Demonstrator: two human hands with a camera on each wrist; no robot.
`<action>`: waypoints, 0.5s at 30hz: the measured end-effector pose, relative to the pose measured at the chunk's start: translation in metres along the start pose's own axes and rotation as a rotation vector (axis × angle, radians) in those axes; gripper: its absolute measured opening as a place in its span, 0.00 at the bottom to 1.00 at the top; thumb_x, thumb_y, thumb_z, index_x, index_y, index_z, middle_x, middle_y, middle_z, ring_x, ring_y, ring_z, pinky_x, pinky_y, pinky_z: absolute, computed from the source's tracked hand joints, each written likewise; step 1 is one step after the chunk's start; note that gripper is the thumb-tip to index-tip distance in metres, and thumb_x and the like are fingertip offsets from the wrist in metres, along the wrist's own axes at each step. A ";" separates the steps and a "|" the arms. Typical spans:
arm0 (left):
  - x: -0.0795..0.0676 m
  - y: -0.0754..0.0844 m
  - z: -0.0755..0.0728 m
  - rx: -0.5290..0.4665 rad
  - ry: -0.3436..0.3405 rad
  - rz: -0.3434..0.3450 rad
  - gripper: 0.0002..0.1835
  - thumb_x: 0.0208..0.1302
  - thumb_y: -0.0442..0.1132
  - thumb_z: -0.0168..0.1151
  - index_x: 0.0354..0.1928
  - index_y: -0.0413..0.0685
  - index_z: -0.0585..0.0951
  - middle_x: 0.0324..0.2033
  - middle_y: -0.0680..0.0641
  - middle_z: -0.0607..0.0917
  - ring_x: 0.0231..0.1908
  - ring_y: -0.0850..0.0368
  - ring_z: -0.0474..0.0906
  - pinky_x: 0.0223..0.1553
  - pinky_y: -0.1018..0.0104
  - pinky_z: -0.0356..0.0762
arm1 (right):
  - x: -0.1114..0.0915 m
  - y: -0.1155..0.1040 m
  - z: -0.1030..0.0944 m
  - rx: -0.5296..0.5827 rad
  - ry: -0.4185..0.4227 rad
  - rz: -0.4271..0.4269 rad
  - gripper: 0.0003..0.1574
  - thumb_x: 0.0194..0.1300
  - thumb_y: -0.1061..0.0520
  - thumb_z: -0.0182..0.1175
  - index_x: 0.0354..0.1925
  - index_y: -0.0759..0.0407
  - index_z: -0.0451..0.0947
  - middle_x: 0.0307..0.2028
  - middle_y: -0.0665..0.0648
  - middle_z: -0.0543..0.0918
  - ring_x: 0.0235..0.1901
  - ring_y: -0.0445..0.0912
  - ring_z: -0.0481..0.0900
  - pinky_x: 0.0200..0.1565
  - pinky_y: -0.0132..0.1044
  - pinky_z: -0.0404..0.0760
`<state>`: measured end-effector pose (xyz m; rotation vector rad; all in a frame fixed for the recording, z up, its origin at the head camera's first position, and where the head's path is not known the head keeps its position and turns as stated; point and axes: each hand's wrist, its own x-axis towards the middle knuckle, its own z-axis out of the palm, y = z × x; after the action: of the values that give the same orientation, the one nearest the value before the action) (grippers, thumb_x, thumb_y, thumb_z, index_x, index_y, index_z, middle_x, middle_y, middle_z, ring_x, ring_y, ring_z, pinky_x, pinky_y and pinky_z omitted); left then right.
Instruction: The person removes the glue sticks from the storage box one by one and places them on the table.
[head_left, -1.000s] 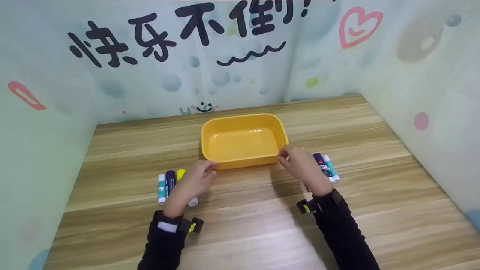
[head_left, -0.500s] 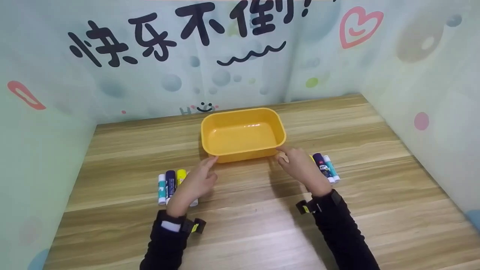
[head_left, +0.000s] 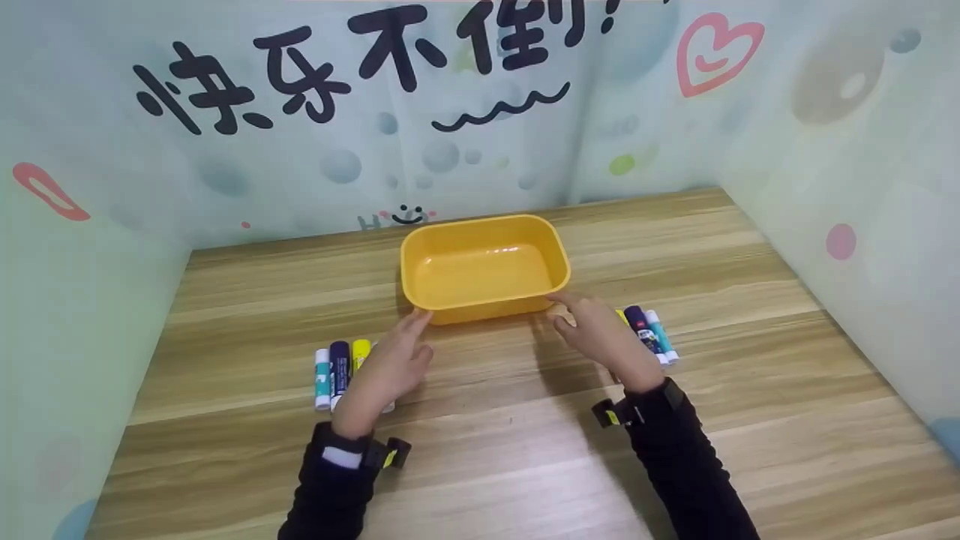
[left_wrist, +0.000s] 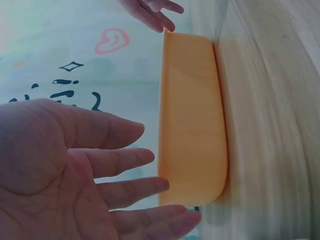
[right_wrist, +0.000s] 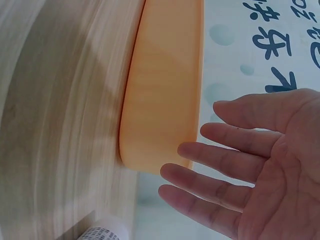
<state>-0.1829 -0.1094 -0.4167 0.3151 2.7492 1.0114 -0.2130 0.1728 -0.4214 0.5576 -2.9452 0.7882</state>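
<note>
A yellow plastic bin stands on the table near the back wall, with nothing in it. My left hand reaches to its near left corner, fingers extended and fingertips right at the rim. At the near right corner, my right hand has its fingertips by the rim. Both wrist views show spread, fairly straight fingers in front of the bin's near wall. Beside the left hand lie several glue sticks, among them a dark purple one, partly covered by that hand. More glue sticks, including another purple one, lie beyond the right hand.
The wood-grain table meets a printed fabric backdrop close behind the bin. Fabric walls also rise at the left and right. A white stick end shows low in the right wrist view.
The bin has slid a little away from me toward the back wall. My left hand has moved forward with it, its fingers straightening. Over the last half second almost nothing has moved.
</note>
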 end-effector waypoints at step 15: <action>-0.005 0.008 0.002 0.446 0.193 0.113 0.29 0.69 0.52 0.37 0.70 0.58 0.51 0.71 0.44 0.46 0.68 0.35 0.39 0.65 0.38 0.39 | -0.008 -0.010 -0.008 0.000 -0.039 -0.043 0.34 0.62 0.47 0.54 0.63 0.56 0.62 0.63 0.62 0.65 0.62 0.58 0.63 0.61 0.54 0.63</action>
<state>-0.1767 -0.1031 -0.4120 0.4629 3.1489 0.4564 -0.2029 0.1715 -0.4104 0.6412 -2.9573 0.7816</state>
